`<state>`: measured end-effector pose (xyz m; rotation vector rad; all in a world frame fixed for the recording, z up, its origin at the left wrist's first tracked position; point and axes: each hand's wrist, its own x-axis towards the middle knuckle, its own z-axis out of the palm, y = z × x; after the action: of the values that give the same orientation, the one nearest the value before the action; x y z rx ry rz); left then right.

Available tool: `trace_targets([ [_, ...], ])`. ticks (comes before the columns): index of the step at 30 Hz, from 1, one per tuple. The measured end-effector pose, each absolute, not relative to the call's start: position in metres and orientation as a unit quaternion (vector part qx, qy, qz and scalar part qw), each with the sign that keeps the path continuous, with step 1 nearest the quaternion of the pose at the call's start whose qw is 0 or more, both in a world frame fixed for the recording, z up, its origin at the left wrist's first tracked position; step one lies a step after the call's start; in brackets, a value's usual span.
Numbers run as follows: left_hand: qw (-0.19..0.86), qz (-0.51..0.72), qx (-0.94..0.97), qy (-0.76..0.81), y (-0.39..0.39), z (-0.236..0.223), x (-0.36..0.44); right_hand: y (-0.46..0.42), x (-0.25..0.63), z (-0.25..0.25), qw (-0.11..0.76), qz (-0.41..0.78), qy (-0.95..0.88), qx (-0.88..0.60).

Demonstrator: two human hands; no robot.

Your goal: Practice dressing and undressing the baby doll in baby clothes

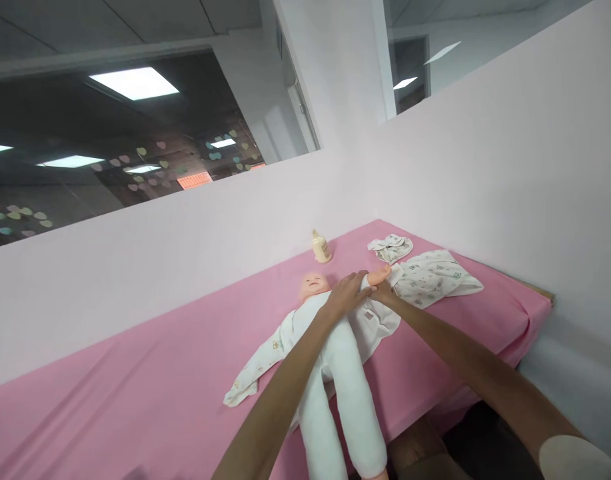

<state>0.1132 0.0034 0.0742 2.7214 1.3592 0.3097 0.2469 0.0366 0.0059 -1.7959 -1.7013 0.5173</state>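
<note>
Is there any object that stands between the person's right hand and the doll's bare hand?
Nothing visible does: the right hand appears to touch the doll's bare hand directly. The left hand is beside them, over the doll's upper body.

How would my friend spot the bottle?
Find the pink cloth-covered table. Near its far edge by the white wall, beyond the white-bodied doll, is a small cream bottle with a narrow top. It stands upright; the doll and printed white cloths lie.
</note>
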Motion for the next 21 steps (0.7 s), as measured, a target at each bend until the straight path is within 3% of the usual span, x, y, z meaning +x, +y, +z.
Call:
trace_targets([
  [7, -0.01, 0.018, 0.846, 0.533, 0.01, 0.073, 0.121, 0.037, 0.275, 0.019, 0.313, 0.189, -0.597, -0.714],
  [21, 0.039, -0.112, 0.841, 0.528, 0.012, 0.072, 0.12, 0.041, 0.293, 0.021, 0.275, 0.179, -0.597, -0.732],
])
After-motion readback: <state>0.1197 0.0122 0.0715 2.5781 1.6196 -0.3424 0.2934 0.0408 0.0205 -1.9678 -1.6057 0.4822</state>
